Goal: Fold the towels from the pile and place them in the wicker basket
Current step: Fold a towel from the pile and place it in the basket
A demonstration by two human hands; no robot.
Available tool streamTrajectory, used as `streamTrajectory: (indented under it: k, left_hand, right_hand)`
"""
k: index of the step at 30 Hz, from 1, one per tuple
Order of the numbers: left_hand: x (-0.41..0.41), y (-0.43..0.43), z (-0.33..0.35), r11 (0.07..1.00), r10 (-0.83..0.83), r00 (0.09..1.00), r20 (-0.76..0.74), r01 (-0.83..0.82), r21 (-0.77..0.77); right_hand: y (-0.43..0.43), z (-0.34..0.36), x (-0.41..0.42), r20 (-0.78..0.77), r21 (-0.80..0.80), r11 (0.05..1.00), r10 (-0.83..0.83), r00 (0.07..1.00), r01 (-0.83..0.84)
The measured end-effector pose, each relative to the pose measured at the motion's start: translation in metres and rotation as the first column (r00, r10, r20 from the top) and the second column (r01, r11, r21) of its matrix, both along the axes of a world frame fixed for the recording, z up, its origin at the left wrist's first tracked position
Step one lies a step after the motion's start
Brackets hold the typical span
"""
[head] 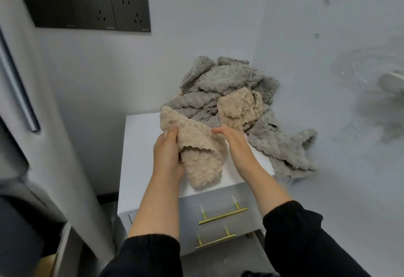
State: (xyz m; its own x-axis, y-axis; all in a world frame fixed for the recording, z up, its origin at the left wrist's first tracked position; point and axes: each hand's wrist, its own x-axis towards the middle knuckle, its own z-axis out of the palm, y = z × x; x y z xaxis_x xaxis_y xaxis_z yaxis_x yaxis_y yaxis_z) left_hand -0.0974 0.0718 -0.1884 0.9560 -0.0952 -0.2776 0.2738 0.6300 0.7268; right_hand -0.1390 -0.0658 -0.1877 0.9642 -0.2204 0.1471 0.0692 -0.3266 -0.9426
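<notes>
- Left hand [168, 154] grips one side of a beige towel [201, 156], thumb on top, so the cloth hangs doubled over and is probably mid-fold.
- Right hand [231, 139] meets the towel's opposite edge, fingertips against or behind the cloth; I cannot tell whether it pinches. The two hands are apart, one on each side of the towel.
- That towel is held just above the white counter [142, 145], whose bare near half would serve for flattening it.
- Behind it, the pile [218, 78] sits on the counter's far corner against the wall, with one grey towel [284, 145] trailing off the right edge.
- Count: two beige towels, one held and a second beige towel [238, 106] on the pile; several grey ones, too tangled to number.
- Two brass drawer handles [223, 215] are below; three black wall plates [87, 8] are above.
- No wicker basket is in view.
</notes>
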Motion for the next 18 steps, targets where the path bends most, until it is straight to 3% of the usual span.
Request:
streamTrajectory:
  k: [2,5,10,13,15,18]
  left_hand:
    - [-0.007,0.001,0.003,1.000,-0.002,1.000,0.001,0.002,0.031]
    - [-0.018,0.004,0.005,0.991,-0.071,0.997,-0.040,0.075,0.110]
    - [-0.032,0.011,0.003,0.927,-0.236,0.972,0.021,0.218,0.306]
    - [-0.041,0.009,-0.004,0.791,-0.331,0.907,0.261,0.116,0.601]
    - [-0.040,0.007,-0.011,0.643,-0.392,0.846,0.361,-0.029,0.765]
    - [-0.038,0.004,-0.015,0.541,-0.388,0.832,0.397,-0.144,0.829]
  right_hand:
    - [0.002,0.000,-0.017,-0.076,-0.063,0.992,0.109,0.991,-0.114]
    - [-0.001,-0.005,-0.029,-0.088,-0.135,0.983,0.114,0.990,-0.126]
    - [-0.007,0.007,-0.036,0.044,0.030,0.993,-0.112,0.993,0.110]
    - [-0.005,0.012,-0.038,0.026,0.199,0.971,-0.140,0.990,0.132]
    - [-0.002,0.013,-0.039,0.042,0.200,0.971,-0.142,0.989,0.131]
    - [0.003,0.014,-0.040,0.087,0.186,0.969,-0.184,0.979,0.165]
